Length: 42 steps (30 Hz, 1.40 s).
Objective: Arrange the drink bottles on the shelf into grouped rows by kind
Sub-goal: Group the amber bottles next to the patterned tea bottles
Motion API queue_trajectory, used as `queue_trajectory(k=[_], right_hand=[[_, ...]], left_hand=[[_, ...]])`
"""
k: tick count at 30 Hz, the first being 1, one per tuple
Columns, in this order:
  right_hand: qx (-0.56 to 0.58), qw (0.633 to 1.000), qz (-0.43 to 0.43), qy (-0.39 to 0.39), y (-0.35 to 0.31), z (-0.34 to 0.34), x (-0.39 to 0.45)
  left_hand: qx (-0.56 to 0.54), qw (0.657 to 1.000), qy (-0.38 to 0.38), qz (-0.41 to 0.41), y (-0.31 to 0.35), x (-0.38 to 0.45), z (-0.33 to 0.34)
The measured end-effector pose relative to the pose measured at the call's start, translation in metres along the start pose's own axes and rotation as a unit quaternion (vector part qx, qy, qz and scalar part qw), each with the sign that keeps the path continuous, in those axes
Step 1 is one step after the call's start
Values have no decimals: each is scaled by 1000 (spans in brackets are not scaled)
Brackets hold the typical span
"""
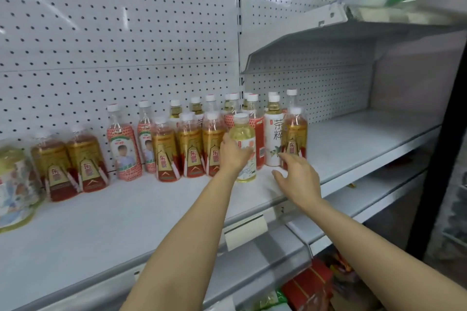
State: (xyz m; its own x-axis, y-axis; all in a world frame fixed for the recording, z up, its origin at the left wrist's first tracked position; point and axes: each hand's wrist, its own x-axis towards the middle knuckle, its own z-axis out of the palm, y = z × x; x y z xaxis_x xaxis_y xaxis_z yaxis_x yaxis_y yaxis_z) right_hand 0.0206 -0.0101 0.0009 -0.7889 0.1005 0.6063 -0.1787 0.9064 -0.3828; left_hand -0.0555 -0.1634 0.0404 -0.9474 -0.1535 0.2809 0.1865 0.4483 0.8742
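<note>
a pale yellow tea bottle (243, 149) was held by the left hand (233, 156), whose fingers were wrapped round its label from the left side; it stood upright on the shelf (151, 209), long axis vertical and white cap uppermost, just in front of the mixed cluster, probably so that it could be slid toward its own kind. the right hand (298, 174) was kept open and empty, fingers spread, near the base of a gold-labelled bottle (294, 140) at the right end of the group; whether it was touched could not be told. more gold-labelled bottles (190, 149) were stood upright in a front row to the left, with red-netted bottles (123, 149) beside them, so the sorting was judged only partly done.
</note>
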Motion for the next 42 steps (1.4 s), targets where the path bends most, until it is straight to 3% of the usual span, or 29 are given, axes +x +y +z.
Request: queue_trajectory(k=[6, 15, 20, 25, 30, 34, 38, 42], right_hand=[[10, 1000, 12, 27, 22, -14, 27], [39, 997, 22, 60, 27, -19, 58], [44, 995, 39, 85, 33, -16, 70], [74, 989, 69, 107, 36, -14, 90], [136, 983, 102, 74, 42, -4, 95], [188, 974, 109, 64, 46, 5, 89], [221, 967, 106, 66, 51, 13, 85], [239, 958, 150, 40, 56, 22, 89]], left_hand=[[-29, 999, 15, -24, -9, 2, 1], [92, 981, 168, 9, -33, -25, -42], [8, 971, 238, 23, -37, -42, -75], [-8, 959, 282, -4, -37, -47, -97], [-9, 962, 273, -16, -45, -58, -109], [4, 980, 200, -3, -57, -62, -123], [10, 990, 132, -46, -75, -77, -124], [-3, 989, 140, -36, -81, -85, -120]])
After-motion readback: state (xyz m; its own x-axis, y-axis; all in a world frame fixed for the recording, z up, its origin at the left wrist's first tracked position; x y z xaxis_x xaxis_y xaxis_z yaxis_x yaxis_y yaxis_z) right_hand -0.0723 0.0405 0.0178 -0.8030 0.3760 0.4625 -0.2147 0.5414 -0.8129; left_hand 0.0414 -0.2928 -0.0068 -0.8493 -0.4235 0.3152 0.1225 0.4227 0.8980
